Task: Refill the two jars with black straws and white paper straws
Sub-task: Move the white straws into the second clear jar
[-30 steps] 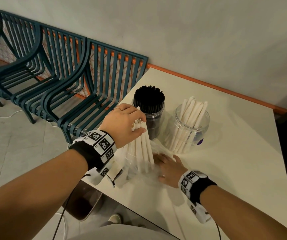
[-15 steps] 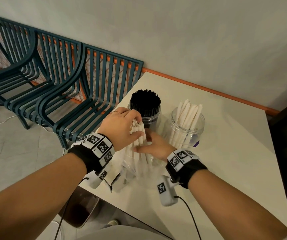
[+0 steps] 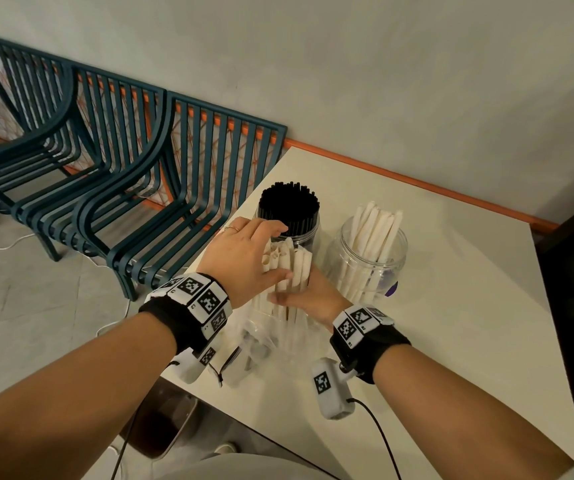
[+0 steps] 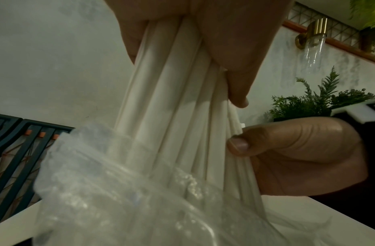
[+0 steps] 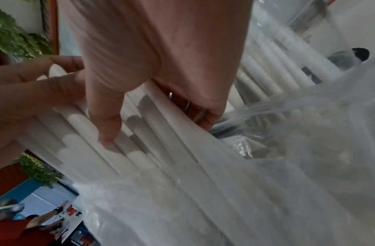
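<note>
A bundle of white paper straws [image 3: 287,263] stands upright, its lower part still inside a crumpled clear plastic bag [image 3: 261,344] on the white table [image 3: 452,341]. My left hand [image 3: 275,251] grips the top of the bundle [image 4: 182,108]. My right hand [image 3: 296,296] wraps around the bundle lower down, with its thumb [image 4: 239,144] pressed on the straws [image 5: 140,149]. Behind the hands stand two clear jars. The left jar [image 3: 290,233] is packed with black straws [image 3: 289,206]. The right jar [image 3: 372,268] holds several white straws [image 3: 375,230].
Dark green metal chairs [image 3: 133,188] line the wall to the left of the table. The table's near-left edge [image 3: 209,400] runs just under my left wrist, with a dark bin [image 3: 161,427] on the floor below. A cable [image 3: 382,434] hangs from my right wrist camera.
My right hand has left the bag on the table, risen and closed around the straw bundle below my left hand. The left hand keeps its grip on the top.
</note>
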Action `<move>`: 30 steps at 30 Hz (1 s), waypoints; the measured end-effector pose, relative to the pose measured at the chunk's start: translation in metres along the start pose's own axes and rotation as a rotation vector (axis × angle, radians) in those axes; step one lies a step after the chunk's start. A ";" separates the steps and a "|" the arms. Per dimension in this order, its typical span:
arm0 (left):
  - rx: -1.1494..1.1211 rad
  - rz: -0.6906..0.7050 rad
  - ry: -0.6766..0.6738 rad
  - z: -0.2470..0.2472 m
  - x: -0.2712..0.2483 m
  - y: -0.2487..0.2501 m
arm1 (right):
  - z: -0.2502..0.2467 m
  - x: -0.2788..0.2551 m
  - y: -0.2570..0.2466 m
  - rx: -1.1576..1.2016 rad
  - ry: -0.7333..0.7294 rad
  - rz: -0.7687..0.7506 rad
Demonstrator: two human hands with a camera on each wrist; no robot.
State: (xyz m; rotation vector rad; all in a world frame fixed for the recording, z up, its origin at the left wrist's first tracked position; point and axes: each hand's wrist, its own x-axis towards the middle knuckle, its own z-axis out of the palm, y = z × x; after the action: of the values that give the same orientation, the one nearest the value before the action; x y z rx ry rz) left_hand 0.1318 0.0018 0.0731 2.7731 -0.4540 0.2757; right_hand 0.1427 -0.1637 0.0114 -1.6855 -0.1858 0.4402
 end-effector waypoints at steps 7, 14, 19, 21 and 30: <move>0.005 0.036 0.010 0.002 0.002 0.001 | -0.002 0.006 -0.005 -0.028 -0.046 0.044; 0.025 0.054 0.015 0.000 -0.002 -0.006 | 0.000 0.003 -0.003 0.023 0.049 0.018; 0.040 0.035 -0.012 -0.001 -0.002 -0.009 | -0.001 -0.004 -0.006 0.073 0.090 -0.025; 0.042 0.036 -0.011 0.000 -0.002 -0.009 | 0.000 -0.005 -0.006 0.057 0.113 -0.022; 0.054 0.035 -0.015 0.001 0.000 -0.009 | -0.019 -0.015 -0.022 0.096 0.242 -0.149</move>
State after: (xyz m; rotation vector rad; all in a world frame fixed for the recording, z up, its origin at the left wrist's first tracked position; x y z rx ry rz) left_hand 0.1349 0.0093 0.0692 2.8241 -0.5072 0.2792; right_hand 0.1390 -0.1829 0.0377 -1.6026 -0.1098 0.1298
